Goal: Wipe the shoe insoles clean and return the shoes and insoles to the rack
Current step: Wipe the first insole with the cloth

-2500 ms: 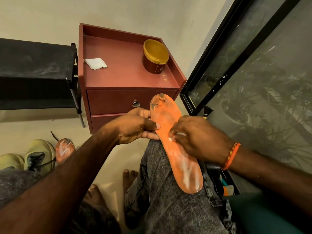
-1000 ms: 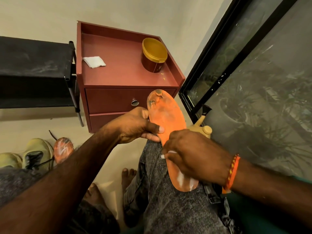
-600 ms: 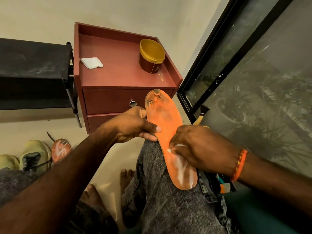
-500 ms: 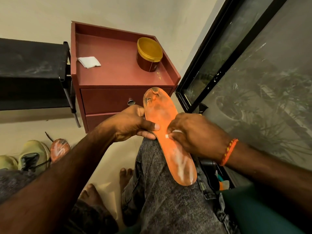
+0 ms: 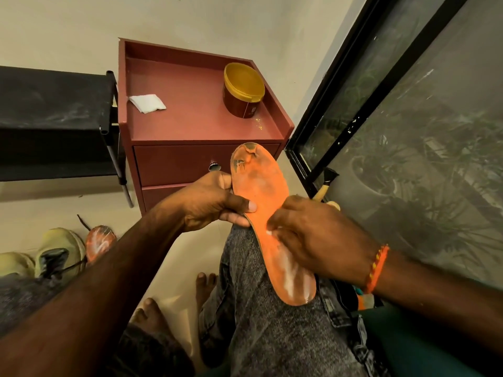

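Note:
An orange insole (image 5: 261, 191), dirty at the toe and smeared white near the heel, rests on my right knee. My left hand (image 5: 215, 202) grips its left edge, thumb on top. My right hand (image 5: 313, 235) presses down on the middle of the insole with a small white wipe (image 5: 269, 232) under the fingers; most of the wipe is hidden. A second orange insole (image 5: 99, 242) lies on the floor at the left, beside a pair of yellow-green shoes (image 5: 58, 251). The black shoe rack (image 5: 51, 110) stands at the left against the wall.
A red bedside cabinet (image 5: 190, 126) stands ahead with a folded white tissue (image 5: 147, 103) and a yellow-lidded jar (image 5: 243, 89) on top. A dark glass sliding door (image 5: 408, 118) fills the right. A brush handle (image 5: 325, 186) shows behind my right hand.
My right hand has rubbed back and forth along the insole, sliding toward the heel and back up to the middle. My left hand has kept its grip.

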